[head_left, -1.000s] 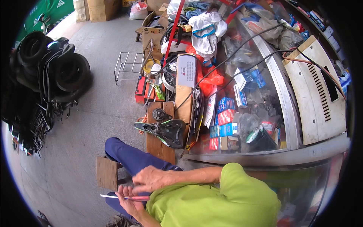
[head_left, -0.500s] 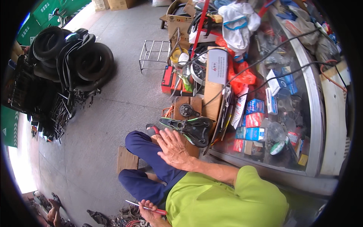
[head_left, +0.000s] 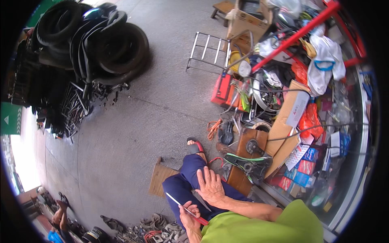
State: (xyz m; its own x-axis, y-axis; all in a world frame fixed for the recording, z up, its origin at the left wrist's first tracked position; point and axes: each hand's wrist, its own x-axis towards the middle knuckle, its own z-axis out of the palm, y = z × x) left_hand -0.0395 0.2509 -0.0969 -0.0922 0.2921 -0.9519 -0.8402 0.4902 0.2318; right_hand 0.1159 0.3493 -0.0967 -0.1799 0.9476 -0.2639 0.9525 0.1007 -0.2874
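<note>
My left hand (head_left: 189, 214) is closed around a red-handled tool with a long slim metal blade (head_left: 173, 199). Its blade slants up and left over my dark blue trouser leg, and I cannot tell whether it is a knife or a screwdriver. My right hand (head_left: 211, 188) is open, with its fingers stretched out and nothing in them, over my other thigh; whether the palm touches the cloth is hidden. Just right of it, a black, green-edged thing shaped like a bicycle saddle (head_left: 250, 164) lies by a brown wooden block (head_left: 242, 178).
A low wooden stool (head_left: 162, 178) stands left of my knees. Piled tyres (head_left: 121, 52) and metal rods fill the far left. On the right are a red battery-like box (head_left: 221, 90), cardboard (head_left: 285, 117) and a glass-topped case (head_left: 344, 198). Scrap parts (head_left: 156, 227) lie at the lower edge.
The view has shifted, with surroundings now farther right. My right hand has moved from beside the saddle-shaped thing to over my thigh. The left hand, still gripping the red-handled tool, is nearer the right.
</note>
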